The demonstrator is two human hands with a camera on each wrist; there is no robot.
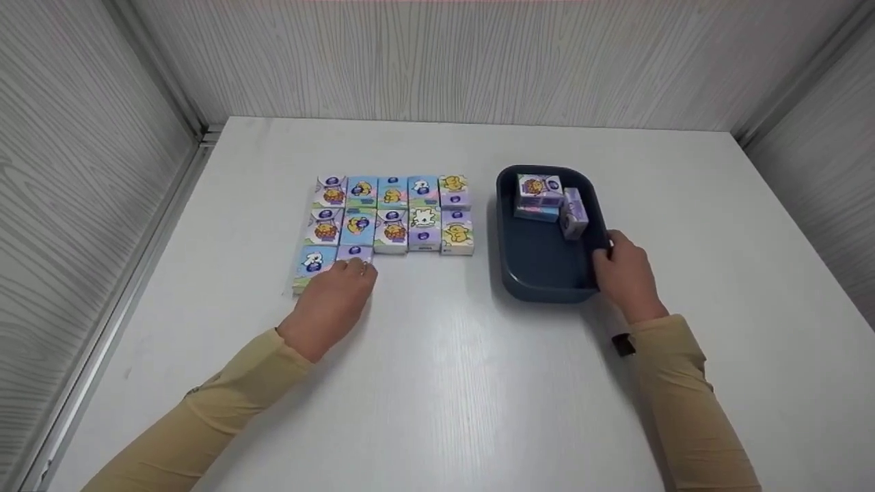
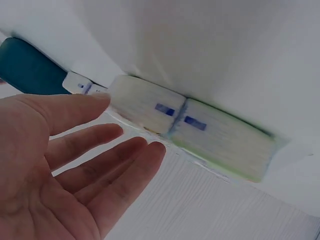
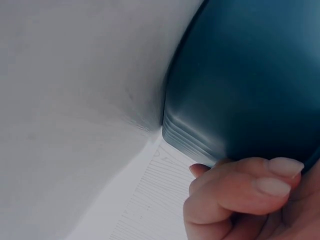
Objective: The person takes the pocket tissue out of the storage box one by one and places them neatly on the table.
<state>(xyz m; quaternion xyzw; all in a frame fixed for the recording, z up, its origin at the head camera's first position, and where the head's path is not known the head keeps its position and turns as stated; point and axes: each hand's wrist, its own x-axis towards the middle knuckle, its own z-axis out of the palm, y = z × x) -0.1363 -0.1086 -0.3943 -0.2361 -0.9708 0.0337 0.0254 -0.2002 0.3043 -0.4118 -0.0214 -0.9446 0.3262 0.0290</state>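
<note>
Small cartoon-printed packs, like pocket tissue packs, lie side by side in rows on the table. My left hand [image 1: 331, 304] is over the front row, at a purple pack [image 1: 354, 253] that it partly covers. In the left wrist view the fingers are loosely extended, with the thumb tip right at the end of that white-sided pack [image 2: 142, 105]. Beside it is a blue pack [image 1: 314, 261]. My right hand [image 1: 627, 279] grips the right side wall of a dark blue bin [image 1: 547, 294], thumb at the rim and fingers outside.
Inside the bin, towards its back, are a pack with a brown bear [image 1: 539, 187], a blue one [image 1: 536, 213] beneath it and a purple one [image 1: 574, 214] on its side. The white table [image 1: 444, 396] is bounded by grey wood-grain panels [image 1: 437, 61].
</note>
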